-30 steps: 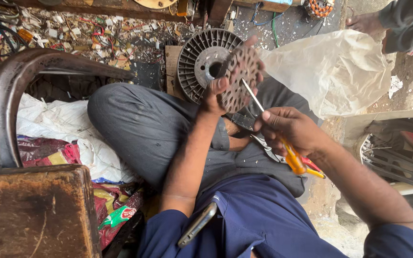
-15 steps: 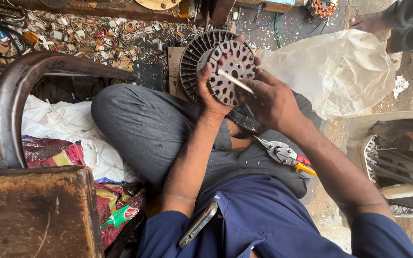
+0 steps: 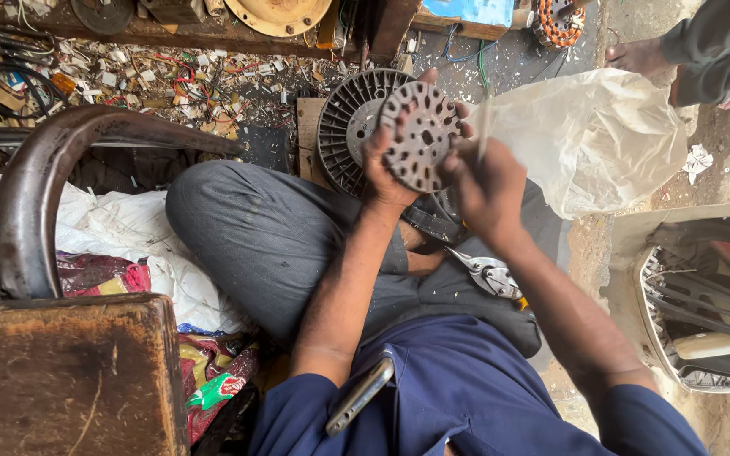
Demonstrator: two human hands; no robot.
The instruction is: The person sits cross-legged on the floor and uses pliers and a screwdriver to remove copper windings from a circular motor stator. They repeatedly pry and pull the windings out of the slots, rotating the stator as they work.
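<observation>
Left hand (image 3: 390, 165) grips the perforated metal disc (image 3: 422, 135) by its lower rim, fingers curled tight behind it, thumb across the face, holding it up at chest height above the lap. Right hand (image 3: 487, 186) is pinched shut on a thin pale strip (image 3: 483, 127) — blurred, so what it is made of cannot be told — standing upright just beside the disc's right edge.

What has changed: a second ago that right hand was working with the pliers (image 3: 490, 277); now they lie on the lap, jaws pointing up-left, and the strip that half a second back lay across the disc's face stands clear of it, off to the side. That reads as the strip pulled free of a slot, though the blur leaves it uncertain.

Further out — a ribbed round housing (image 3: 340, 139) stands just behind the disc, partly hidden by it. A clear plastic bag (image 3: 593, 139) billows at the right, close to the strip. A phone (image 3: 361, 393) pokes from the shirt pocket. A curved metal bar (image 3: 35, 194) and a wooden block (image 3: 61, 376) crowd the left; wire scraps litter the floor (image 3: 171, 80) beyond. Another person's foot (image 3: 635, 57) shows top right, well apart.
</observation>
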